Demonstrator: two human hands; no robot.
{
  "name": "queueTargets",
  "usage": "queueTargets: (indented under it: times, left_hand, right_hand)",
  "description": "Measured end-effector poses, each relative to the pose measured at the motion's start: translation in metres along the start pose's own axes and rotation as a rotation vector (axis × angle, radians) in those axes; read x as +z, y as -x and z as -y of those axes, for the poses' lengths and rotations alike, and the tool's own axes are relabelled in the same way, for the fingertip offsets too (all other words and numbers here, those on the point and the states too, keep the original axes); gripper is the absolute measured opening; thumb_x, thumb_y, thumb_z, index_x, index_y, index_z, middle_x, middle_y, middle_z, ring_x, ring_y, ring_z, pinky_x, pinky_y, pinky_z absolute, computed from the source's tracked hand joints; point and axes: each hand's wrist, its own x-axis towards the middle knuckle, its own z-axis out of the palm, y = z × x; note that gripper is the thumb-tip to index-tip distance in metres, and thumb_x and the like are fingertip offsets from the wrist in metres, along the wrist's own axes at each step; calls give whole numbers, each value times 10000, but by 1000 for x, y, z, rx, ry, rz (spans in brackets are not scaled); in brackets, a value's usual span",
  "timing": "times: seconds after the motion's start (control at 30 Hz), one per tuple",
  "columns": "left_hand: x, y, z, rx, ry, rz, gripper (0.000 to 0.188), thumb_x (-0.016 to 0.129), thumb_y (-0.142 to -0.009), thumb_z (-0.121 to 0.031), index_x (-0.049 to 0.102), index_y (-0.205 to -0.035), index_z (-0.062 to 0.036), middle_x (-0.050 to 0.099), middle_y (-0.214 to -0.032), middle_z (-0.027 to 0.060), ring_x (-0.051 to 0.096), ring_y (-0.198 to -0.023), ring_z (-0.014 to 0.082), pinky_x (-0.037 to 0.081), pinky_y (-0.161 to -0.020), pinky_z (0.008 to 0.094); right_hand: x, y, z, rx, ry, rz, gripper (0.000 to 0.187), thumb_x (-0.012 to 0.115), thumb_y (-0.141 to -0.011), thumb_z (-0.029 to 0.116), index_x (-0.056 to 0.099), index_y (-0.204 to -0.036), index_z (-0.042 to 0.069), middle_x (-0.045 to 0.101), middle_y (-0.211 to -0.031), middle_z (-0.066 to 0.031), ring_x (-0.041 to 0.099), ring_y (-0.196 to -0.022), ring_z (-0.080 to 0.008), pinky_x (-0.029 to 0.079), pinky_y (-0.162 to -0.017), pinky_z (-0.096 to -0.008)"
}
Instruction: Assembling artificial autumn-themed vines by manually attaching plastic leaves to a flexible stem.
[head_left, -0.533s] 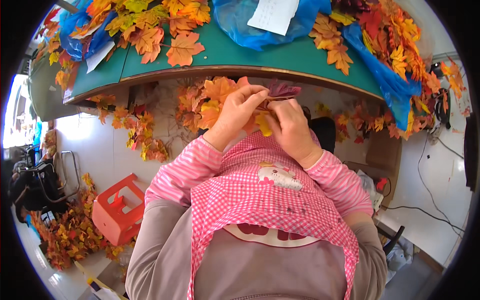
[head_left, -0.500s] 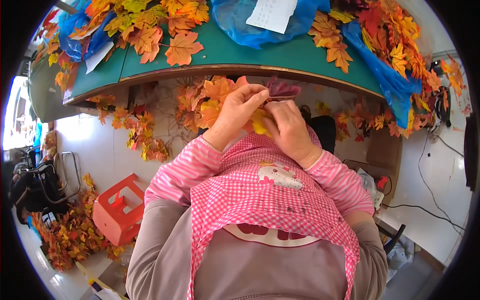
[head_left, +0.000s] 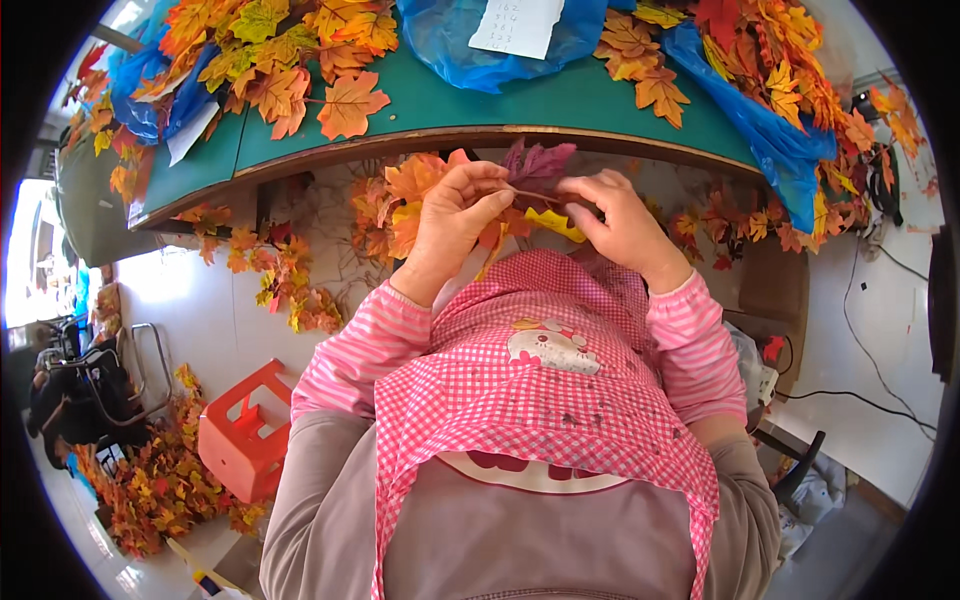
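In front of the apron, my left hand (head_left: pixel 452 222) is closed in a pinch on a thin brownish stem (head_left: pixel 532 196) of an artificial maple leaf garland. Orange leaves (head_left: pixel 415 182) of the garland hang beside and behind that hand. My right hand (head_left: pixel 628 228) is closed at the stem's other end, thumb and forefinger together; its exact grip is partly hidden. Just beyond the stem a purple leaf (head_left: pixel 540 163) stands up between the hands. Below it, a yellow leaf (head_left: pixel 556 224) lies close to my right thumb.
Ahead is a green table (head_left: pixel 440 105) bearing heaps of autumn leaves (head_left: pixel 275 60), blue plastic bags (head_left: pixel 425 45) and a paper slip (head_left: pixel 518 25). A red stool (head_left: pixel 245 430) stands at left near piled leaves (head_left: pixel 170 500). Black cables (head_left: pixel 850 392) run along the right.
My hands have moved apart, the right one shifting rightward, so the stem between them now shows. More of the purple leaf is visible. The view has shifted slightly.
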Motion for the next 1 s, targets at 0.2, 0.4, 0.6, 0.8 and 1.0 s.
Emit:
queueTargets:
  times: [0.2,0.4,0.6,0.8,1.0]
  left_hand:
    - [-6,1,11,55,-254,-12,393,644,-905,0,566,-1286,-56,642,-993,25,632,-908,107,521,-791,236]
    - [28,2,-27,800,-1175,-209,299,696,-824,-71,671,-1122,-81,625,-1031,104,612,-914,296,482,-805,380]
    - [48,-7,-25,300,-718,123,159,661,-845,-65,688,-991,-8,665,-891,149,653,-785,300,515,-696,355]
    - [49,-7,-23,461,-809,68,105,649,-825,-8,654,-930,-11,635,-851,146,643,-772,313,508,-679,363]
    - [53,-7,-14,365,-819,59,156,663,-888,-84,670,-1021,-1,689,-831,108,656,-716,151,507,-645,277]
  right_hand:
    - [-23,-9,8,336,-683,34,105,625,-898,21,623,-1001,5,640,-886,1,602,-809,-87,484,-733,-240]
    - [-26,-8,22,122,-333,-139,98,635,-866,10,631,-964,2,663,-866,-114,644,-739,-220,508,-667,-302]
    - [-26,-9,31,-18,-234,-202,163,638,-846,-4,617,-1001,41,662,-893,-107,635,-830,-288,518,-739,-366]
    - [-31,-2,14,189,-173,-96,188,716,-832,135,644,-964,21,643,-801,-121,636,-752,-283,499,-662,-355]
    - [-23,-2,9,51,-335,-169,155,682,-809,8,669,-963,-7,656,-830,-143,630,-759,-295,502,-680,-351]
